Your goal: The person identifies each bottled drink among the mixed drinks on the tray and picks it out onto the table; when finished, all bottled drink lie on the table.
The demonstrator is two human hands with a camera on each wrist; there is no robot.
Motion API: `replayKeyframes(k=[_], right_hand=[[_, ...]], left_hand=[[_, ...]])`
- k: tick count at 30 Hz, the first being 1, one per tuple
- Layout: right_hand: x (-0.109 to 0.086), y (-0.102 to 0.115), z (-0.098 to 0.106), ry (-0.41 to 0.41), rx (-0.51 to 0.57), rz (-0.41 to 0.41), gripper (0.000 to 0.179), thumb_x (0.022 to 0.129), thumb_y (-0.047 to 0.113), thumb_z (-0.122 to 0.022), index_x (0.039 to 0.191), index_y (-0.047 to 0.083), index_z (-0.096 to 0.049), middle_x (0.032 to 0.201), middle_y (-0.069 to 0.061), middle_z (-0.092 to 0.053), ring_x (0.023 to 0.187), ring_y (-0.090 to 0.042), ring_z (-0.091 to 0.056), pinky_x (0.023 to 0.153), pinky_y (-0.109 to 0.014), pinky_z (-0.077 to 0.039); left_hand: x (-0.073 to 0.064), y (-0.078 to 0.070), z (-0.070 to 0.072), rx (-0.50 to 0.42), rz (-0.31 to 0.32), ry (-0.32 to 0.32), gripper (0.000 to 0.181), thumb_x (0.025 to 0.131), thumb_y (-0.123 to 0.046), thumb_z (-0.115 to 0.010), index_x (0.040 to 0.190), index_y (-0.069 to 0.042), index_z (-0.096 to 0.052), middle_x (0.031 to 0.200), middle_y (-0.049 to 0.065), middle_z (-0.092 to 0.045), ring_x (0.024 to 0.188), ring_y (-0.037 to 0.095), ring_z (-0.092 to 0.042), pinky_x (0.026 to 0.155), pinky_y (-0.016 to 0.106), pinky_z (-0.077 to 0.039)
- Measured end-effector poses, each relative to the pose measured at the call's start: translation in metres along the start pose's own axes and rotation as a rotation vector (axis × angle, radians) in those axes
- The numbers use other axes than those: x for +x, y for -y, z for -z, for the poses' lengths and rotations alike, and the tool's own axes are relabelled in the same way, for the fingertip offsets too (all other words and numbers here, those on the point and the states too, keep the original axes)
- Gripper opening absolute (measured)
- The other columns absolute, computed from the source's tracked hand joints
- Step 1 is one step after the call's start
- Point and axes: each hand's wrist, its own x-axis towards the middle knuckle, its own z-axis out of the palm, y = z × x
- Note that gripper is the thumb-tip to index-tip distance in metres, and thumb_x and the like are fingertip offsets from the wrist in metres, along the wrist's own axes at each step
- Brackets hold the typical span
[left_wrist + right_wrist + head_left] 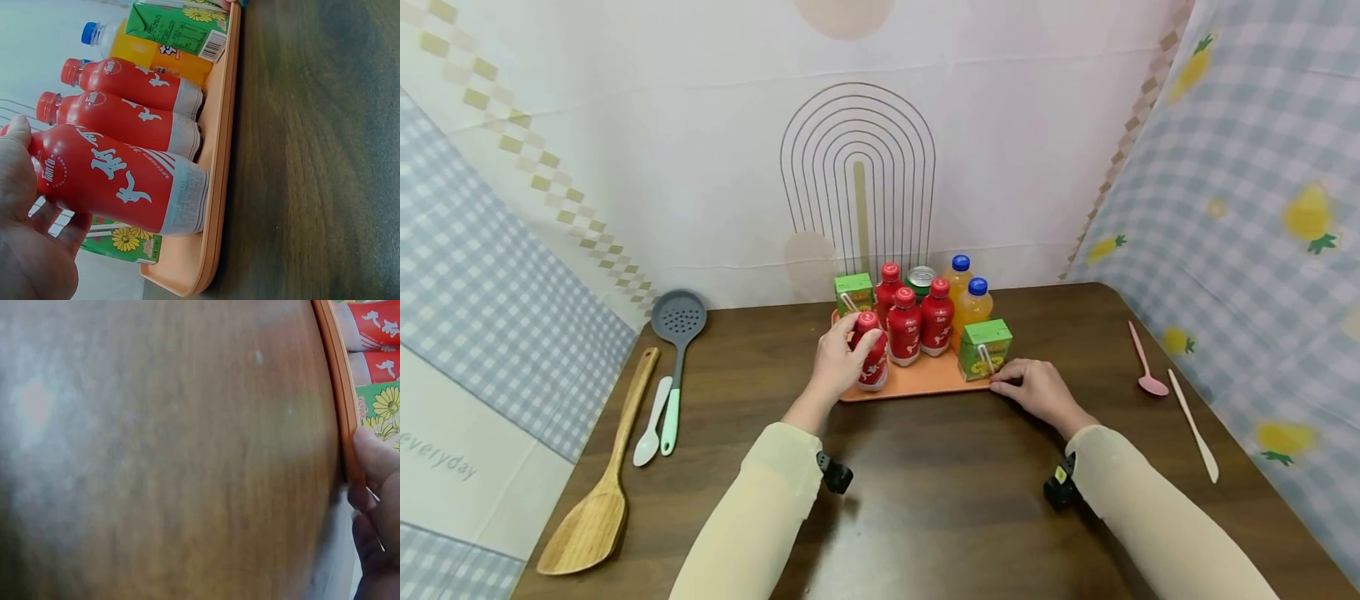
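Observation:
My left hand (837, 357) grips a red bottle (106, 175) around its upper part, thumb on one side and fingers on the other. The bottle's base is at the floor of the orange tray (925, 385), by the near left corner. At the tray's near right corner, my right hand (1036, 388) pinches the rim, thumb above and fingers below. Close by stands a green drink carton (987, 346) with a straw on its front. More red bottles (937, 321) stand in the middle of the tray. Another green carton (853, 287) is partly hidden behind the held bottle.
Orange-drink bottles (976, 304) with blue caps and a can (920, 279) stand at the tray's back. On the table's left lie a wooden spatula (597, 517), a slotted skimmer (679, 321) and a white spoon (651, 433). A pink spoon (1150, 384) and a pale knife (1195, 429) lie right.

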Motion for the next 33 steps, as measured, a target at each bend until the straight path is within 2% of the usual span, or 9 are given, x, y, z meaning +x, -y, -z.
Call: replayKeyframes(k=[5, 11, 15, 18, 22, 25, 29, 33], right_hand=[[0.001, -0.003, -0.002, 0.027, 0.042, -0.009, 0.007, 0.085, 0.025, -0.075, 0.089, 0.021, -0.079, 0.091, 0.006, -0.069, 0.088, -0.016, -0.063, 0.083, -0.043, -0.051], [0.0, -0.006, -0.006, 0.018, 0.045, -0.023, 0.006, 0.085, 0.029, -0.074, 0.084, 0.024, -0.078, 0.089, 0.009, -0.069, 0.088, -0.015, -0.063, 0.083, -0.043, -0.052], [-0.002, -0.005, -0.007, 0.005, 0.037, -0.025, 0.009, 0.086, 0.03, -0.074, 0.083, 0.023, -0.078, 0.089, 0.009, -0.07, 0.089, -0.015, -0.064, 0.084, -0.042, -0.052], [-0.002, -0.004, -0.005, -0.001, 0.037, -0.029, 0.011, 0.086, 0.031, -0.073, 0.083, 0.022, -0.078, 0.089, 0.008, -0.07, 0.089, -0.015, -0.064, 0.084, -0.042, -0.052], [0.0, -0.002, -0.005, 0.0, 0.044, -0.028, 0.009, 0.086, 0.03, -0.073, 0.084, 0.022, -0.078, 0.088, 0.009, -0.07, 0.088, -0.014, -0.064, 0.084, -0.042, -0.052], [0.002, -0.002, -0.004, 0.001, 0.042, -0.03, 0.006, 0.085, 0.028, -0.074, 0.084, 0.023, -0.078, 0.088, 0.009, -0.07, 0.087, -0.014, -0.064, 0.084, -0.042, -0.052], [0.002, -0.002, -0.005, 0.009, 0.041, -0.046, 0.005, 0.085, 0.027, -0.074, 0.084, 0.023, -0.077, 0.089, 0.007, -0.07, 0.089, -0.015, -0.064, 0.085, -0.043, -0.052], [0.0, -0.003, -0.006, 0.019, 0.047, -0.066, 0.004, 0.085, 0.027, -0.075, 0.084, 0.024, -0.077, 0.091, 0.006, -0.07, 0.091, -0.016, -0.063, 0.087, -0.044, -0.051]], left_hand=[[0.001, 0.0, -0.001, -0.001, 0.001, 0.015, 0.041, 0.093, -0.035, -0.064, 0.126, -0.011, -0.058, 0.118, 0.007, -0.062, 0.111, 0.021, -0.057, 0.094, 0.042, -0.049], [-0.001, 0.004, 0.003, -0.013, -0.039, 0.018, 0.037, 0.092, -0.031, -0.065, 0.123, -0.01, -0.061, 0.113, 0.008, -0.064, 0.104, 0.023, -0.061, 0.087, 0.042, -0.053], [-0.005, 0.003, 0.014, -0.086, -0.07, -0.026, 0.033, 0.091, -0.026, -0.067, 0.118, -0.007, -0.064, 0.108, 0.011, -0.066, 0.098, 0.025, -0.064, 0.081, 0.04, -0.055], [-0.01, 0.0, 0.027, -0.158, -0.09, -0.076, 0.031, 0.091, -0.023, -0.067, 0.117, -0.005, -0.065, 0.105, 0.013, -0.068, 0.094, 0.026, -0.066, 0.077, 0.034, -0.056], [-0.025, -0.002, 0.052, -0.216, -0.09, -0.144, 0.03, 0.091, -0.019, -0.067, 0.116, -0.003, -0.065, 0.104, 0.016, -0.069, 0.093, 0.024, -0.066, 0.073, 0.021, -0.053], [-0.04, -0.013, 0.071, -0.212, -0.074, -0.194, 0.027, 0.091, -0.012, -0.067, 0.114, 0.003, -0.064, 0.106, 0.019, -0.068, 0.095, 0.02, -0.065, 0.074, 0.015, -0.05], [-0.062, -0.025, 0.091, -0.183, -0.013, -0.237, 0.026, 0.092, -0.007, -0.064, 0.115, 0.006, -0.062, 0.11, 0.021, -0.066, 0.097, 0.007, -0.062, 0.078, 0.013, -0.049], [-0.077, -0.019, 0.1, -0.206, 0.059, -0.262, 0.027, 0.092, -0.009, -0.064, 0.116, 0.004, -0.063, 0.113, 0.019, -0.066, 0.097, 0.002, -0.06, 0.083, 0.014, -0.048]])
